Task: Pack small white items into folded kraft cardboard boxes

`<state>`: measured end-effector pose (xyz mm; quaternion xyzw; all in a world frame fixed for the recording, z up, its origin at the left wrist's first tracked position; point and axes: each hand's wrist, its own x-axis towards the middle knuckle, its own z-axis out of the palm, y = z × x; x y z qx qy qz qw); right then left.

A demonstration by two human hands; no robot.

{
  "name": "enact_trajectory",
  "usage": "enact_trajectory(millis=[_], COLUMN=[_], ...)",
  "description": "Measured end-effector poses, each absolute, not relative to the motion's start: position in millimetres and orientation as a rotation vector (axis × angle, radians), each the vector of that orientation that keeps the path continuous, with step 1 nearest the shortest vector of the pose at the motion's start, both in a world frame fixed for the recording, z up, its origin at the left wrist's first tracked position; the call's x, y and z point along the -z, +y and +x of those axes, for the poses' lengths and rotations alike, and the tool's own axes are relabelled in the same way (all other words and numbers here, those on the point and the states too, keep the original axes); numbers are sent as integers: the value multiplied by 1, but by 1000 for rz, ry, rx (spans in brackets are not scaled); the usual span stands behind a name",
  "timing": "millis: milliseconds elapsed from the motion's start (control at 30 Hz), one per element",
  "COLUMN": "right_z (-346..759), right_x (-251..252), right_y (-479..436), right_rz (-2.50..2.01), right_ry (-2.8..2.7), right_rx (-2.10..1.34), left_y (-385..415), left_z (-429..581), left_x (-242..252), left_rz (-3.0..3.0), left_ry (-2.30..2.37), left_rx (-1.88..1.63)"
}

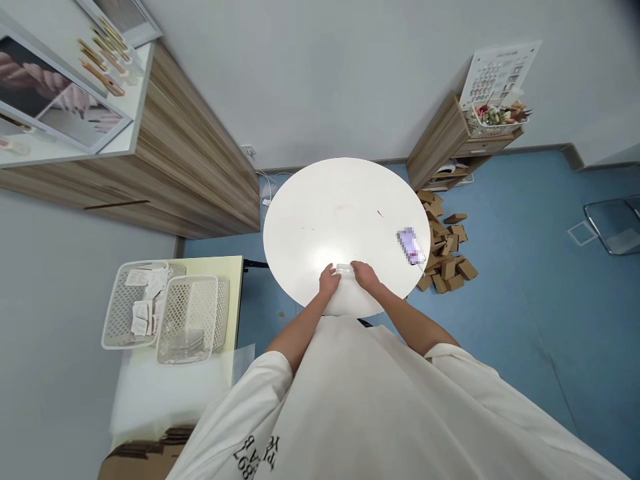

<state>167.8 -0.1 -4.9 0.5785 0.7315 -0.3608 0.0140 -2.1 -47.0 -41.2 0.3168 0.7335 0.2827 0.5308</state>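
Note:
Both hands meet at the near edge of a round white table [345, 220]. Between them is a small clear, shiny plastic piece [345, 269], perhaps a little case; its exact kind is too small to tell. My left hand [329, 281] grips its left end with thumb and fingers closed. On its right end, my right hand [365, 275] is closed in the same way. A phone-like purple object [410, 245], blurred by blocks, lies farther right on the tabletop with a white cable at its lower corner.
Two white plastic baskets [173, 277] with packets and clear sheets stand on a yellowish table at left. Small brown cardboard boxes [445, 250] are heaped on the floor at right. A wooden cabinet [200, 133] and a small drawer unit [445, 143] flank the round table.

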Motion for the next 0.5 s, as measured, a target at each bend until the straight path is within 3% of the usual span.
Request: enact_trajectory(millis=[233,500], right_z=[174,176], right_x=[21,33], right_y=[-11,-33], right_rz=[2240,2203], right_ry=[2027,1822], right_rx=[1417,1635], left_y=[-62,-67], left_z=[-13,-4], left_x=[44,35], left_rz=[838,852], left_ry=[1789,1756], left_rx=[-538,-468])
